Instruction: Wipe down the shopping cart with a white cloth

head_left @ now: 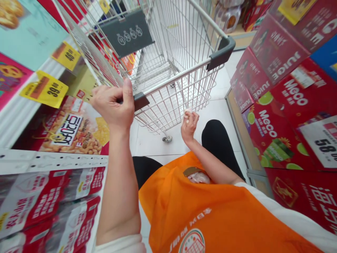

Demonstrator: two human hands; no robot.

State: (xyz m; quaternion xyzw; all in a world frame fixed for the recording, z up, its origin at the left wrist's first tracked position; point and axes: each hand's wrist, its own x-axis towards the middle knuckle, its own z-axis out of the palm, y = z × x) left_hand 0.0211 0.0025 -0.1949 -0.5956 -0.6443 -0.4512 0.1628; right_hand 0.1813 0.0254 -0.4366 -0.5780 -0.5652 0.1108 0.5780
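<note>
Cart is being gripped at its near left corner by the closed left hand; something white is apparently being pinched by the curled right hand. Knocks to right-side boxes are likely being risked by this one-corner hold.

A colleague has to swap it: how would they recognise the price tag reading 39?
Start at the shopping cart, then look left to the white shelf edge. The price tag is the nearest yellow one there, marked 39; its neighbour reads 46.
</note>
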